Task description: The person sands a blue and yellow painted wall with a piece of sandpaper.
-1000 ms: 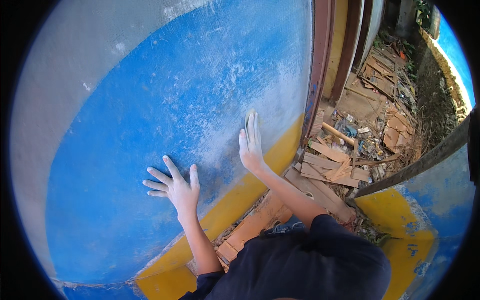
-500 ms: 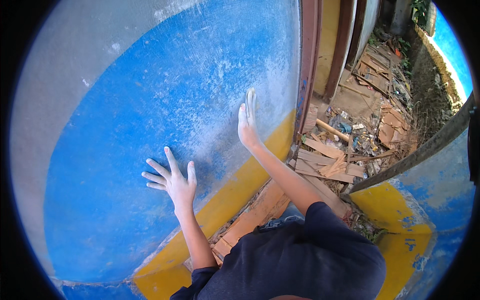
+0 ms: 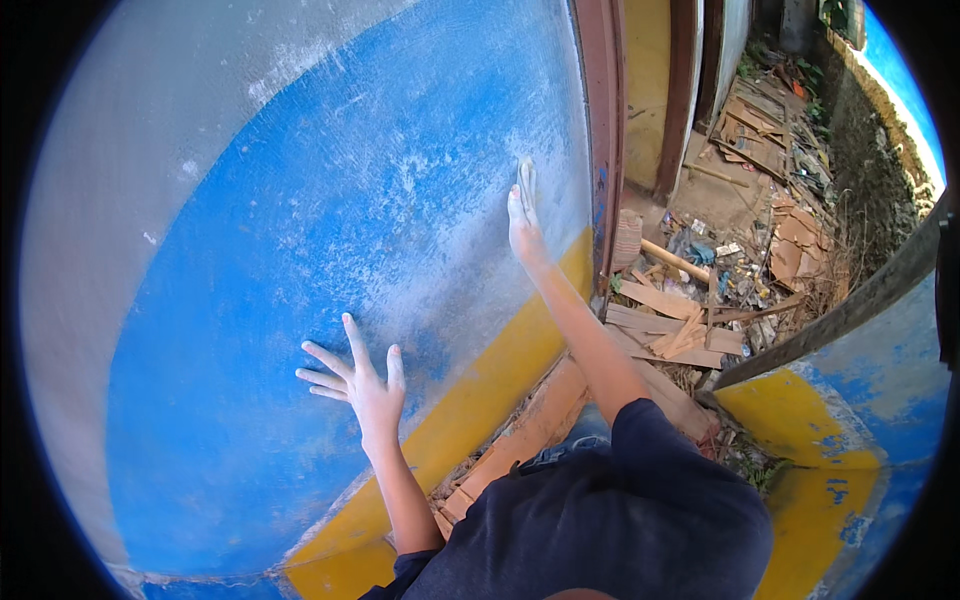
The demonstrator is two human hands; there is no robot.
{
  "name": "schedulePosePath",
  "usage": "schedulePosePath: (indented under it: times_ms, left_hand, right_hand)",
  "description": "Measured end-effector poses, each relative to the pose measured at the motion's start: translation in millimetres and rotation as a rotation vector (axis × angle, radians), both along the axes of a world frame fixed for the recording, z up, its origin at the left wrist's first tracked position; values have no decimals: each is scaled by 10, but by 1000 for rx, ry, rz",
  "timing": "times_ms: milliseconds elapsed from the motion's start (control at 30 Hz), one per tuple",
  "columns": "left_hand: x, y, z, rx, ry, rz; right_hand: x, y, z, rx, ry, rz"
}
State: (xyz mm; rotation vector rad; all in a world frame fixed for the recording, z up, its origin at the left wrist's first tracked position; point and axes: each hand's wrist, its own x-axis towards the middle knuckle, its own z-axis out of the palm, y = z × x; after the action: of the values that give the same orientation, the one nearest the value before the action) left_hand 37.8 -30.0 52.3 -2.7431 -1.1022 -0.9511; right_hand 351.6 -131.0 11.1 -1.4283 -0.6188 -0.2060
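In front of me stands a painted wall (image 3: 230, 330), blue in the middle, grey at the left and yellow along its base. My left hand (image 3: 375, 395) rests on the blue paint with its fingers spread, holding nothing. Farther up and to the right, my right hand (image 3: 526, 215) is turned edge-on against a scuffed, whitish patch. Its fingers are straight and pressed together, with the thumb alongside. Pale dust coats the fingers of both hands. Whatever may lie under the right palm is hidden.
A reddish-brown door frame (image 3: 607, 140) borders the wall at the right. Beyond it, broken boards (image 3: 665, 325) and litter cover the ground. A dark curved bar (image 3: 840, 320) crosses near a blue and yellow low wall (image 3: 800, 410). Planks lie along the wall's foot.
My right hand has slid up and to the right along the wall, nearer the door frame. My left hand stays spread on the blue paint. The view has shifted slightly.
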Motion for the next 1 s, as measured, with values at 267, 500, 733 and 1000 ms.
schedulePosePath:
  times_ms: [267, 500, 733, 1000]
  left_hand:
    - [552, -188, -1, 25, -100, 15]
    - [1344, -515, 150, -27, -5, -49]
    - [2124, -776, 145, -46, -30, -57]
    - [2459, -847, -67, -66, 14, 58]
  right_hand:
    - [-611, 171, -570, -29, 31, 145]
    - [969, -310, -335, 44, 107, 46]
    - [277, -241, -721, -219, 17, 125]
    - [1479, -474, 574, -209, -494, -35]
